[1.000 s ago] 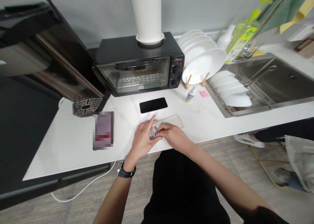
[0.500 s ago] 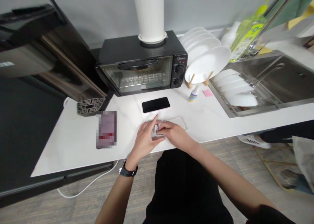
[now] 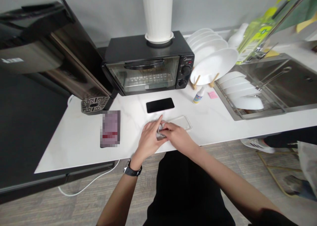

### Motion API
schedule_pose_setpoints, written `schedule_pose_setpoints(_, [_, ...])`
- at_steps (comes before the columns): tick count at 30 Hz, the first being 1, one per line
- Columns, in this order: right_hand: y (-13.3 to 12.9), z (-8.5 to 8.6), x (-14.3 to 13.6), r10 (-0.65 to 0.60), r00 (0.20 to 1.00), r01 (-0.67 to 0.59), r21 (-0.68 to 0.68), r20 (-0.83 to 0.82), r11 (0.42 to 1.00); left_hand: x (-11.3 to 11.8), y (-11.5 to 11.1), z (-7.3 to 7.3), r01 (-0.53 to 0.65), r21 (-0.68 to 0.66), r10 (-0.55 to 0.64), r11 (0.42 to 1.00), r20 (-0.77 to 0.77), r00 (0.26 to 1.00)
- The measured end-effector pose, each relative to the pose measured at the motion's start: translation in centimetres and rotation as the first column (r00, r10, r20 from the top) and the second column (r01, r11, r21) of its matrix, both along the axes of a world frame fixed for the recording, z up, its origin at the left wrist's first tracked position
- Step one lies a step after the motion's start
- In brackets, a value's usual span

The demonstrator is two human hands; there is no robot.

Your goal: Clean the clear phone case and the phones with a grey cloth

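Head view: little has shifted over the last second, so handling of the clear case (image 3: 182, 122), flat on the counter (image 3: 131, 115) nearer than the phone (image 3: 160, 105), seems to continue. The half-open left hand (image 3: 149, 137) grips its left end; the right hand's (image 3: 178, 136) fingertips bunch there, their hold too hidden to tell.

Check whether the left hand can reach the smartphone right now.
Likely yes: the smartphone lies just beyond the left hand, toward the toaster oven, with nothing visible between them. That hand is at the clear phone case, though, and might have to leave it first.
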State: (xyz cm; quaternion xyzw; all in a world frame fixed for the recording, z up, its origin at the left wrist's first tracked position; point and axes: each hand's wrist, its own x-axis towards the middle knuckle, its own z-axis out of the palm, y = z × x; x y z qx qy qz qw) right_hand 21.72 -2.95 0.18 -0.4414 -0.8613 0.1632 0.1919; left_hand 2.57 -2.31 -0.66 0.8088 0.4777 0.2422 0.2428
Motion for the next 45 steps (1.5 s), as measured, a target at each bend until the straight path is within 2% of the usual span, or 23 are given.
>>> schedule_pose_setpoints(3, [-0.3, 0.9, 2.7, 0.017, 1.0, -0.017, -0.077, 0.011, 0.997, 0.1, 0.0, 0.2, 0.011, -0.014, -0.011, 1.0, -0.017, 1.0])
schedule_pose_setpoints(5, [0.3, 1.5, 5.3, -0.053, 0.994, 0.061, -0.081, 0.1, 0.995, 0.1, 0.0, 0.3, 0.009, -0.024, -0.009, 1.0, -0.031, 0.999])
schedule_pose_setpoints(7, [1.2, 1.8, 6.6, -0.181, 0.958, 0.188, -0.012, 0.224, 0.982, 0.1, -0.1, 0.4, 0.007, -0.021, -0.008, 1.0, -0.034, 0.999])
schedule_pose_setpoints(9, [2.0, 1.5, 5.9, -0.284, 0.919, 0.27, 0.088, 0.274, 0.959, 0.1, -0.1, 0.3, 0.003, -0.011, -0.004, 1.0, -0.032, 0.999])
schedule_pose_setpoints(10, [2.1, 1.1, 4.9, -0.292, 0.922, 0.27, 0.117, 0.256, 0.956, 0.0, -0.2, 0.2, -0.002, -0.004, 0.002, 1.0, -0.03, 1.0])
schedule_pose_setpoints(13, [1.7, -0.4, 1.1, -0.146, 0.986, 0.137, 0.108, 0.076, 0.985, -0.1, -0.1, -0.2, -0.015, 0.02, 0.016, 1.0, -0.024, 1.0])
schedule_pose_setpoints(15, [0.9, -1.0, -0.2, -0.048, 0.999, 0.05, 0.077, -0.021, 0.996, -0.1, -0.1, -0.4, -0.012, 0.027, 0.013, 1.0, -0.006, 1.0])
schedule_pose_setpoints(17, [0.1, -0.7, 0.3, 0.012, 0.998, -0.011, 0.02, -0.067, 1.0, -0.2, 0.0, -0.4, -0.002, 0.024, 0.002, 1.0, 0.004, 1.0])
schedule_pose_setpoints(20, [-0.2, 0.6, 3.7, 0.001, 1.0, -0.002, -0.048, -0.019, 0.999, -0.1, -0.1, -0.1, 0.012, 0.012, -0.012, 1.0, -0.022, 1.0])
schedule_pose_setpoints(22, [0.3, 1.3, 6.0, -0.109, 0.989, 0.112, -0.023, 0.098, 0.993, -0.1, -0.1, 0.1, 0.014, 0.005, -0.014, 1.0, -0.04, 0.999])
schedule_pose_setpoints(24, [1.0, 1.3, 7.0, -0.258, 0.941, 0.251, 0.061, 0.22, 0.966, -0.1, -0.1, 0.2, 0.014, -0.001, -0.014, 1.0, -0.048, 0.999])
schedule_pose_setpoints(26, [1.4, 0.9, 6.0, -0.335, 0.902, 0.306, 0.142, 0.271, 0.941, 0.0, -0.1, 0.1, 0.014, -0.005, -0.014, 1.0, -0.049, 0.999])
schedule_pose_setpoints(27, [1.4, 0.5, 4.9, -0.321, 0.91, 0.287, 0.159, 0.261, 0.944, 0.0, 0.0, 0.1, 0.011, -0.004, -0.011, 1.0, -0.048, 0.999])
schedule_pose_setpoints(31, [0.6, -0.5, 0.1, -0.084, 0.993, 0.075, 0.113, 0.086, 0.991, 0.0, 0.0, -0.2, -0.012, 0.016, 0.013, 1.0, -0.035, 0.999])
schedule_pose_setpoints(34, [0.0, 0.1, 0.3, 0.017, 1.0, -0.017, 0.018, 0.017, 1.0, -0.1, 0.0, -0.2, -0.004, 0.004, 0.004, 1.0, -0.027, 1.0])
schedule_pose_setpoints(37, [0.2, 1.1, 3.8, -0.05, 0.996, 0.054, -0.044, 0.076, 0.998, -0.1, 0.0, 0.0, 0.003, -0.006, -0.003, 1.0, -0.051, 0.999])
schedule_pose_setpoints(40, [0.9, 1.4, 6.2, -0.271, 0.939, 0.27, 0.035, 0.213, 0.962, 0.0, 0.0, 0.1, 0.004, -0.002, -0.004, 1.0, -0.068, 0.998])
schedule_pose_setpoints(42, [1.2, 0.9, 5.6, -0.355, 0.901, 0.336, 0.114, 0.25, 0.935, 0.0, 0.0, 0.1, 0.0, 0.0, 0.0, 1.0, -0.067, 0.998])
schedule_pose_setpoints(43, [1.1, 0.5, 4.6, -0.338, 0.91, 0.314, 0.133, 0.24, 0.94, 0.1, 0.0, 0.1, -0.003, -0.001, 0.003, 1.0, -0.063, 0.998])
schedule_pose_setpoints(45, [0.7, -0.2, 2.1, -0.215, 0.962, 0.194, 0.13, 0.171, 0.972, 0.0, 0.0, 0.1, -0.007, -0.002, 0.007, 1.0, -0.047, 0.999])
